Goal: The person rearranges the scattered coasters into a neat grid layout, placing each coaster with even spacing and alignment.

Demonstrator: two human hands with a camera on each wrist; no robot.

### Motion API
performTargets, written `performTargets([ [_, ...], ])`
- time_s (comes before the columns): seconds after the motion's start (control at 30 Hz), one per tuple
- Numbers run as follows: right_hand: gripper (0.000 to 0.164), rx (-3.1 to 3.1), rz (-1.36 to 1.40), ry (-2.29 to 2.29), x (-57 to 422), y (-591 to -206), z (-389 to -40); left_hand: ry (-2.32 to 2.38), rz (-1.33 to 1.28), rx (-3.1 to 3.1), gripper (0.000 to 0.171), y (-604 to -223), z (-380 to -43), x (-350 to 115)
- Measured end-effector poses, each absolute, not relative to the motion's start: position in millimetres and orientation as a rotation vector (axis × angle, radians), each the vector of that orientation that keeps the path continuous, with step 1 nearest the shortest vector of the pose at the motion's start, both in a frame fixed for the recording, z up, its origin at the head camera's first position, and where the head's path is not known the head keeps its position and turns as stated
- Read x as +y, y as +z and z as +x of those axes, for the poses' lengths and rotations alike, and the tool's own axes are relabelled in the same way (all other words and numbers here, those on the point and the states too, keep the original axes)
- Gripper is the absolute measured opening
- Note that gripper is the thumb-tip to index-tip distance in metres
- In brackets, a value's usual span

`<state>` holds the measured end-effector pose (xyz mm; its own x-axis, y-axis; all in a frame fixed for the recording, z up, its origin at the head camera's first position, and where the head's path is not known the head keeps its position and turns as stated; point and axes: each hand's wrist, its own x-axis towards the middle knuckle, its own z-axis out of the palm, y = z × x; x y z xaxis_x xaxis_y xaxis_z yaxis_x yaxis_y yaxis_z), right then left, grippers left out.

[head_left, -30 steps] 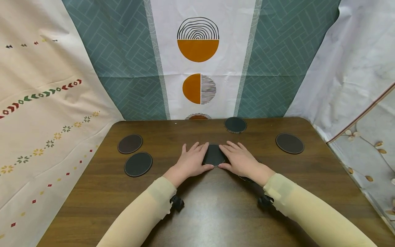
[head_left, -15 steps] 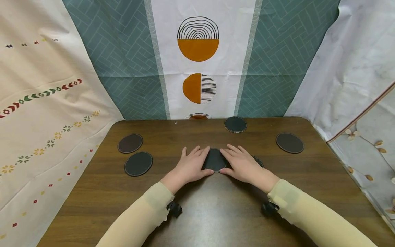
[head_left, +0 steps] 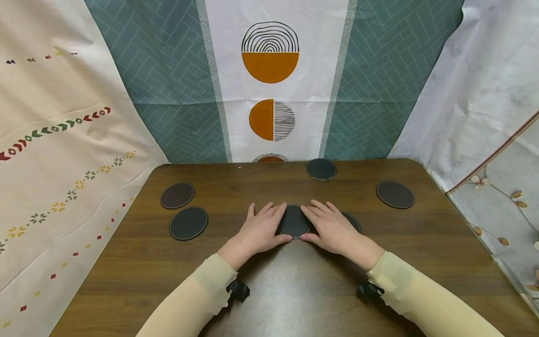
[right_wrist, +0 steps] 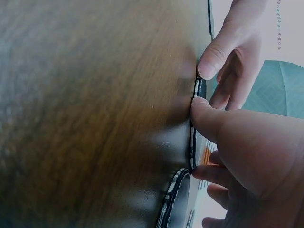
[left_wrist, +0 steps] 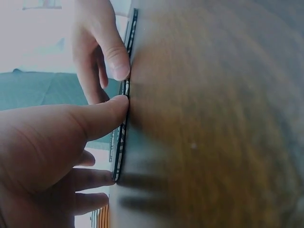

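A round black coaster (head_left: 294, 221) with a stitched rim lies flat on the brown table between both hands. My left hand (head_left: 258, 229) holds its left side, thumb at the near edge and index fingertip at the far left edge. From the other side, my right hand (head_left: 337, 229) holds it in the same way. The two thumbs nearly meet at the coaster's near edge. In the left wrist view, the left thumb (left_wrist: 102, 116) presses on the thin rim. Partly hidden under my right hand is another dark coaster (head_left: 352, 221), which lies close beside the held one in the right wrist view.
At the left lie a brown coaster (head_left: 177, 195) and a black coaster (head_left: 188, 223). A black coaster (head_left: 321, 169) lies by the far edge and a brown coaster (head_left: 395, 194) at the right. Patterned cloths (head_left: 177, 93) hang behind the wooden table (head_left: 139, 281).
Both hands have drawn the black coaster a little towards me across the table. The partly covered coaster beside the right hand shows at its far right edge. The other coasters have stayed put.
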<state>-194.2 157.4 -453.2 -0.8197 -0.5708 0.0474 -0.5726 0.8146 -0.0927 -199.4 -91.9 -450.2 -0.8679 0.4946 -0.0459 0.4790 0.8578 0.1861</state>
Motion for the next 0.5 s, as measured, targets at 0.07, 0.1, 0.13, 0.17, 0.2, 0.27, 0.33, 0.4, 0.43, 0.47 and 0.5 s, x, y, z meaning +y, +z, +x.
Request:
performTargets([
  [0.07, 0.088, -2.978, 0.936, 0.155, 156.6, -453.4, -194.0, 0.253, 0.771, 2.94, 0.098, -450.3, -199.2, -92.2],
  [0.1, 0.088, -2.98, 0.937, 0.154, 156.1, -453.4, -193.8, 0.25, 0.768, 2.94, 0.098, -449.9, -198.8, -92.3],
  [0.13, 0.087, -2.978, 0.939, 0.154, 155.6, -453.3, -193.6, 0.245, 0.766, 2.94, 0.098, -450.0, -198.7, -92.4],
  [0.17, 0.087, -2.977, 0.941, 0.157, 155.1, -453.2, -193.5, 0.241, 0.763, 2.94, 0.098, -449.6, -198.2, -92.5],
  [0.2, 0.087, -2.98, 0.94, 0.16, 154.6, -453.2, -193.4, 0.237, 0.761, 2.94, 0.098, -449.8, -198.0, -92.6],
  [0.27, 0.087, -2.977, 0.943, 0.161, 154.0, -453.3, -193.0, 0.229, 0.759, 2.942, 0.099, -449.9, -197.8, -92.8],
  [0.33, 0.087, -2.981, 0.938, 0.158, 154.0, -453.6, -192.9, 0.227, 0.764, 2.943, 0.098, -450.6, -198.2, -92.9],
  [0.4, 0.088, -2.987, 0.93, 0.155, 154.2, -453.7, -193.0, 0.228, 0.771, 2.945, 0.098, -451.0, -198.5, -92.8],
  [0.43, 0.088, -2.986, 0.928, 0.153, 154.3, -453.8, -193.0, 0.229, 0.773, 2.945, 0.098, -451.1, -198.7, -92.6],
  [0.47, 0.088, -2.99, 0.922, 0.153, 154.5, -453.8, -193.2, 0.228, 0.775, 2.945, 0.098, -450.8, -198.7, -92.5],
  [0.5, 0.088, -2.989, 0.92, 0.152, 154.4, -453.8, -193.4, 0.231, 0.774, 2.944, 0.098, -450.6, -198.7, -92.4],
])
